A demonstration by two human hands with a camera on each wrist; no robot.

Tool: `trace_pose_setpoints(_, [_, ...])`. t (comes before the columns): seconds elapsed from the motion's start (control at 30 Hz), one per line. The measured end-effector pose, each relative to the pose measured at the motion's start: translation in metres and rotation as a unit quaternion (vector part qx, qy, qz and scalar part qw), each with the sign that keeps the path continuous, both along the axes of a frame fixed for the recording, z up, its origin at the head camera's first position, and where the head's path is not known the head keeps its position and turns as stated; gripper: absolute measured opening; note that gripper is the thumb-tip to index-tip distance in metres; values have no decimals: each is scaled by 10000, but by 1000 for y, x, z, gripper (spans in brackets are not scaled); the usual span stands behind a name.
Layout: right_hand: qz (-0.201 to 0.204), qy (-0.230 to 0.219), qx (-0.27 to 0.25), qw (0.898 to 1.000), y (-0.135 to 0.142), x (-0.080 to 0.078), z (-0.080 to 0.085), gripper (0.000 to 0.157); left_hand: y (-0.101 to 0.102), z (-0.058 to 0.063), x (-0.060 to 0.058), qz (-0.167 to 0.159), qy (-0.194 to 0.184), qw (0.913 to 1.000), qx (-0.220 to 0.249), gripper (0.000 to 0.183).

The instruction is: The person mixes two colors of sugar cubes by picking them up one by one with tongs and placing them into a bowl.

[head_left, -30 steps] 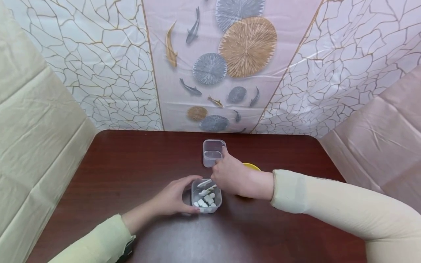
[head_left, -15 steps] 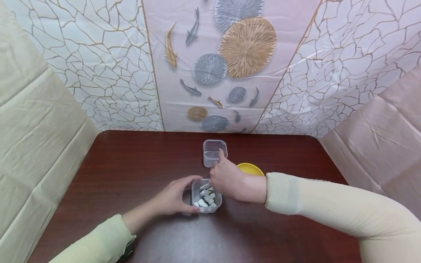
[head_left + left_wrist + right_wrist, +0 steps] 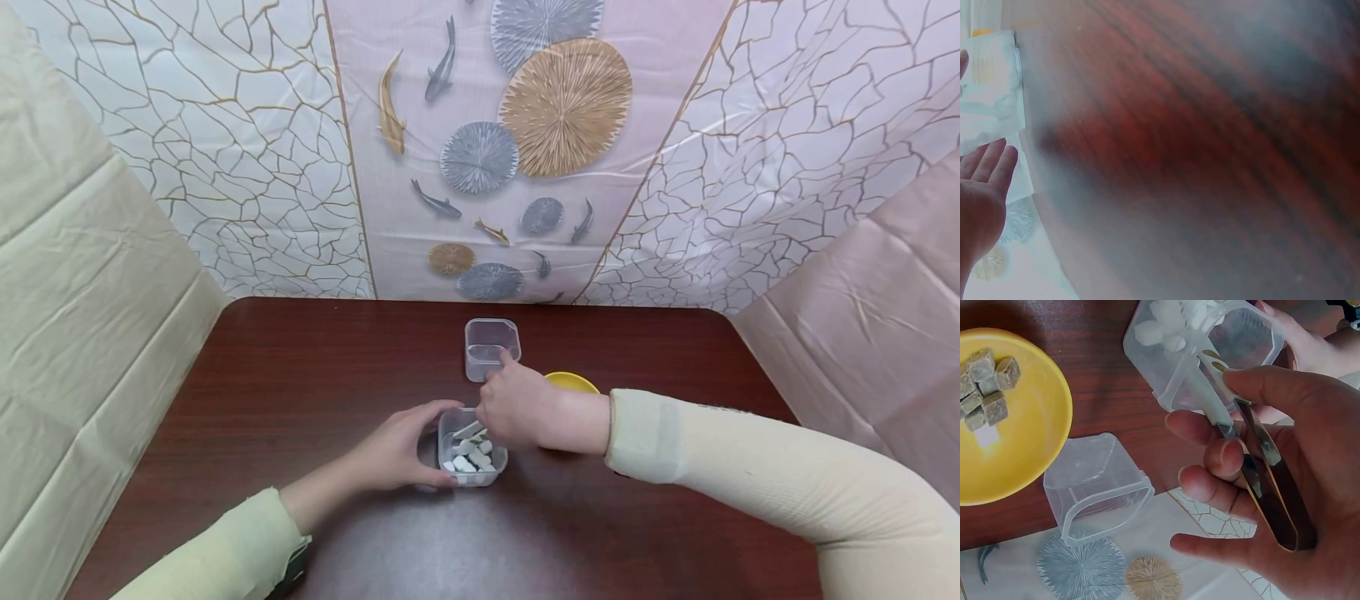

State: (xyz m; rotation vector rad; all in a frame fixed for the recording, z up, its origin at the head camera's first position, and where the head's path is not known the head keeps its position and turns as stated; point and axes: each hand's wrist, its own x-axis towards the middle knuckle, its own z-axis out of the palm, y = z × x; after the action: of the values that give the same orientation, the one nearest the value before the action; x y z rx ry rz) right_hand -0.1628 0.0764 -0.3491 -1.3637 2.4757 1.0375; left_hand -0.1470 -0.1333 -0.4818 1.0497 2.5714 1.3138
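Tongs [image 3: 1266, 450] sit in the grip of the right hand [image 3: 517, 408], thumb on one side and curled fingers on the other, the metal bend back against the palm. Their long axis runs from that palm down and leftward into the near container [image 3: 491, 478], so the white arms reach in among white pieces [image 3: 478, 458]; whether the tips pinch one, I cannot tell. The left hand [image 3: 386, 450] holds this container from its left side, thumb at the near edge and fingers at the far one, on the tabletop [image 3: 337, 358]. So the container lies between the two hands: directly right of the left palm, and just below and left of the right hand. The far container [image 3: 491, 333] stands just beyond the right hand's fingers, nearer to it than to the left. To the right hand's right, partly behind its wrist, is a yellow plate [image 3: 1041, 425] bearing brown cubes [image 3: 994, 406].
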Motion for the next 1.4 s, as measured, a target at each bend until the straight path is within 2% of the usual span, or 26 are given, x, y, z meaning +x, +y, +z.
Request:
trace_pose_setpoints(0.17, [-4,-66,-47,10000,-1,-2,2,34,0,1,0,18,-24,10000,-34,97])
trace_pose_setpoints(0.37, [-225,-108,-103,9996,0,-2,6,30,0,0,-1,10,-108,9999,-20,97])
trace_pose_setpoints(0.73, [-227,-131,-113,9996,0,1,5,30,0,1,0,1,-145,9999,-39,96])
trace_pose_setpoints(1.2, [288,383,-180,9987,-6,2,-3,20,-1,0,-1,-2,-189,9998,-28,97])
trace_pose_setpoints(1.4, [114,9,-404,9991,2,-1,4,21,-1,0,-1,-10,-147,9999,-13,97])
